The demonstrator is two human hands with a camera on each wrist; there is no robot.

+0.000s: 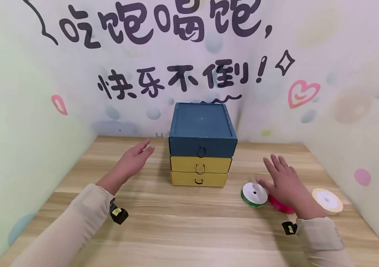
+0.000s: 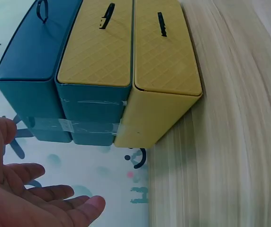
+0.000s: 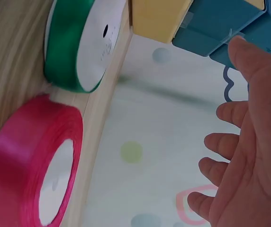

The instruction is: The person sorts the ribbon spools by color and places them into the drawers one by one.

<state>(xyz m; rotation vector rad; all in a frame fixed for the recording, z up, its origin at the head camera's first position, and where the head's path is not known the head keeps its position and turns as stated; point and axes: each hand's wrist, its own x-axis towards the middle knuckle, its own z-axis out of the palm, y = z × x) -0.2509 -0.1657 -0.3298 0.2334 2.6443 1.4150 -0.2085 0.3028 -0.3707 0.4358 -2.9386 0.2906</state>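
A three-tier drawer box (image 1: 202, 148) stands at the back of the table, its top drawer blue and the lower two yellow, each with a small black loop handle. To its left my left hand (image 1: 132, 161) hovers with extended fingers and holds nothing. On the other side my right hand (image 1: 284, 183) is spread above the ribbon spools, also holding nothing. A green ribbon spool (image 1: 254, 194) lies beside my right thumb. The pink ribbon spool (image 3: 31, 165) is partly hidden under that hand in the head view. Past my right wrist lies a cream ribbon spool (image 1: 327, 201).
The wood-grain table (image 1: 182, 230) meets a back wall (image 1: 136, 74) with black lettering and pastel dots. Side walls close in on the left and right. Clear tape (image 2: 69, 125) runs across the side of the drawer box.
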